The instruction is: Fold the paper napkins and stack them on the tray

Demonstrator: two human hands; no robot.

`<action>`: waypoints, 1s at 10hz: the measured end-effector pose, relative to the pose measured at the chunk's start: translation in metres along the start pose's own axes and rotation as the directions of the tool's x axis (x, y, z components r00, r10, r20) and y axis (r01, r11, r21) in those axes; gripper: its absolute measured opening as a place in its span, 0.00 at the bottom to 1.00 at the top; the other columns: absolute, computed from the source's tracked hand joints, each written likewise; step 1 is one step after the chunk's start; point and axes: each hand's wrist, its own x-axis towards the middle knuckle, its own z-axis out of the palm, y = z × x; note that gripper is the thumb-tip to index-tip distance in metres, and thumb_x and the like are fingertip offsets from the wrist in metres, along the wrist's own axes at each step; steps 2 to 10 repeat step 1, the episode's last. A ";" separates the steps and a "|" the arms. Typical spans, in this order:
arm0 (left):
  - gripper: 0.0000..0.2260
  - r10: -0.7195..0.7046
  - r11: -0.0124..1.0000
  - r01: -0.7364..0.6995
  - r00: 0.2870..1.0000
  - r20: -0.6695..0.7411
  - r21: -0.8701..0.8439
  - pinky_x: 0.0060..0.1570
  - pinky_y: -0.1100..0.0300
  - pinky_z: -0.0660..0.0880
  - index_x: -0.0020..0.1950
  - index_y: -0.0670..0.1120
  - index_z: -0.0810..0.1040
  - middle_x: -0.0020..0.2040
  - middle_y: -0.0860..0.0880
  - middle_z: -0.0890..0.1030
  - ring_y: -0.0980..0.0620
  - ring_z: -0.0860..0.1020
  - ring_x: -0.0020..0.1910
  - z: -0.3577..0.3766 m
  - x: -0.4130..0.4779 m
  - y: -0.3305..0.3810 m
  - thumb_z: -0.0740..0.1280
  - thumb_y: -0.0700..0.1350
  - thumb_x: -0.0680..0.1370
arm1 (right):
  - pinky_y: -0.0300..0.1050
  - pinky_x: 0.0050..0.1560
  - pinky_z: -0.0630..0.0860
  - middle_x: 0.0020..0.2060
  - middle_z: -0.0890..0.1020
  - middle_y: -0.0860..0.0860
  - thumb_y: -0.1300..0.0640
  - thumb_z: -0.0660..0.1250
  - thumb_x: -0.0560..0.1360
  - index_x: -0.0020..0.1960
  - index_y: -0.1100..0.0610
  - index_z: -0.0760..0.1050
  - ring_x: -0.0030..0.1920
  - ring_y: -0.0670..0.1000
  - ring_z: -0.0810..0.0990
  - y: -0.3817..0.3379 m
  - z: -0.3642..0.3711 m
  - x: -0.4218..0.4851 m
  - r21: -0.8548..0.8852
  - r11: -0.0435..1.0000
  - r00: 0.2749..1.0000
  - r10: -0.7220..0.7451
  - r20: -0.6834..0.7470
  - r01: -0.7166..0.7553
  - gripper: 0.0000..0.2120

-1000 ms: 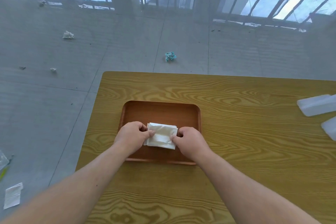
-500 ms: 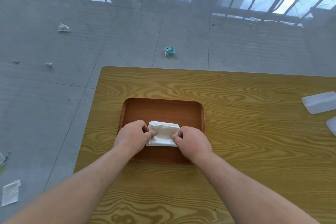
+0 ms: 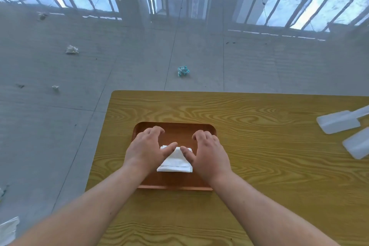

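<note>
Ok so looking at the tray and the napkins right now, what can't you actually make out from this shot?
Head view only:
- How many folded napkins are stacked: layers too fine, and the left hand and right hand cover both sides.
- Whether the thumbs press the napkins or hover.
- The tray floor under the hands.
- The white plastic pieces at the right: cut off by the frame edge.

Both hands spread over tray [image 3: 207, 128], left hand [image 3: 146, 149] and right hand [image 3: 208, 152] flanking the napkin stack [image 3: 175, 163], thumbs nearly meeting over it. Ahead of fingertips: bare tray floor, then low rim. Right of right fingers, open table [image 3: 259, 146] until white plastic pieces [image 3: 338, 122].
</note>
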 end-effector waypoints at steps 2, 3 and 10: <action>0.38 0.049 0.997 -0.046 0.997 -0.053 0.066 0.66 0.49 0.72 0.76 0.53 0.70 0.73 0.51 0.76 0.47 0.71 0.72 -0.027 0.002 0.021 0.59 0.76 0.75 | 0.51 0.63 0.74 0.65 0.77 0.52 0.29 0.57 0.78 0.73 0.54 0.68 0.64 0.55 0.73 -0.010 -0.028 0.007 -0.034 0.999 0.998 -0.030 -0.052 0.028 0.35; 0.38 0.049 0.997 -0.046 0.997 -0.053 0.066 0.66 0.49 0.72 0.76 0.53 0.70 0.73 0.51 0.76 0.47 0.71 0.72 -0.027 0.002 0.021 0.59 0.76 0.75 | 0.51 0.63 0.74 0.65 0.77 0.52 0.29 0.57 0.78 0.73 0.54 0.68 0.64 0.55 0.73 -0.010 -0.028 0.007 -0.034 0.999 0.998 -0.030 -0.052 0.028 0.35; 0.38 0.049 0.997 -0.046 0.997 -0.053 0.066 0.66 0.49 0.72 0.76 0.53 0.70 0.73 0.51 0.76 0.47 0.71 0.72 -0.027 0.002 0.021 0.59 0.76 0.75 | 0.51 0.63 0.74 0.65 0.77 0.52 0.29 0.57 0.78 0.73 0.54 0.68 0.64 0.55 0.73 -0.010 -0.028 0.007 -0.034 0.999 0.998 -0.030 -0.052 0.028 0.35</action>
